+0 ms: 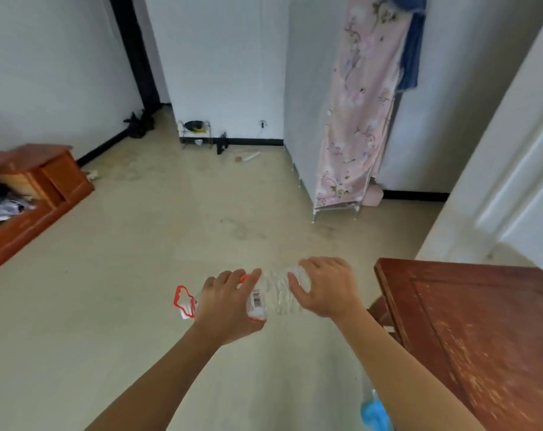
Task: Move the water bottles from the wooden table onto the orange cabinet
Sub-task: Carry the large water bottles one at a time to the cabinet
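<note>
So the water bottle (276,295) is lying sideways in mid-air over the floor (139,259), held at both ends. The left hand (229,303) is wrapped round the labelled end near the red carry loop (183,301), and the right hand (326,287) grips the clear ribbed end. It's off the desk (481,321) completely, out past the far left corner. The orange cabinet (46,181) is well apart, over on the left by the wall.
</note>
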`<state>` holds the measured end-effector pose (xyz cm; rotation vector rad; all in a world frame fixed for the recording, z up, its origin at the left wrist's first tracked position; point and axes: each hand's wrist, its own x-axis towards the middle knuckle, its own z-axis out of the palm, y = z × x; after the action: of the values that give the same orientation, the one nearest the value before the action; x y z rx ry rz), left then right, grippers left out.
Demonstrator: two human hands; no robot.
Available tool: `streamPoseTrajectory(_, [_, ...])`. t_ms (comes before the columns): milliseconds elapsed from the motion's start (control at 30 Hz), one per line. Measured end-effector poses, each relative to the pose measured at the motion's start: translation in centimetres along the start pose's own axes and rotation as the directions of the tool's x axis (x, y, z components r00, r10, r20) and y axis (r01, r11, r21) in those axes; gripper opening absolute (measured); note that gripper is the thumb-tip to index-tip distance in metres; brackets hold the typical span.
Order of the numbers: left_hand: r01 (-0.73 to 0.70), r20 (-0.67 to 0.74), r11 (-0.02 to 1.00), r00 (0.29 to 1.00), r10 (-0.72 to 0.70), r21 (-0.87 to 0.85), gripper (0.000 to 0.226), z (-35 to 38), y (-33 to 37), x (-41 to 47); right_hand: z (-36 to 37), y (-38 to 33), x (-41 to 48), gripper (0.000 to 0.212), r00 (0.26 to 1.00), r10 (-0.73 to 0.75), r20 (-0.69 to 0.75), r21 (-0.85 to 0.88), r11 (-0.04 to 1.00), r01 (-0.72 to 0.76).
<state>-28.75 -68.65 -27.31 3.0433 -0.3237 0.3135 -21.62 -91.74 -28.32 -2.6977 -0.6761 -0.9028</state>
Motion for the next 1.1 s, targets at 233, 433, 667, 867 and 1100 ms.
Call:
streamPoseTrajectory(233, [0.221,-0.143,0.975,0.965,-0.218,0.001,0.093,-2.6,-13.8,1.1,7.2,-9.5,14.2,0.044,0.954,-0.227,-0.198,0.107,0.962,0.251])
streamPoseTrajectory(433, [0.391,-0.217,0.919,0.902,-0.373,0.047,0.091,-1.6,-24.8,4.3,16.4,-16.3,25.6,0.047,0.894,-0.361,-0.267,0.176,0.893,0.413])
streamPoseTrajectory(667, [0.559,-0.186,0.821,0.824,-0.535,0.117,0.094,-1.1,-37.9,12.5,28.9,-22.0,40.2,0.049,0.87,-0.392,-0.3,0.353,0.802,0.483])
streamPoseTrajectory(867, [0.675,-0.239,0.719,0.735,-0.635,0.163,0.095,-2.4,-48.7,16.6,36.0,-29.7,52.0,0.05,0.811,-0.493,-0.315,0.441,0.681,0.585])
streamPoseTrajectory(1100, [0.767,-0.275,0.623,0.638,-0.719,0.153,0.093,-1.7,-62.8,17.6,45.1,-41.6,61.4,0.047,0.736,-0.593,-0.327,0.462,0.579,0.672])
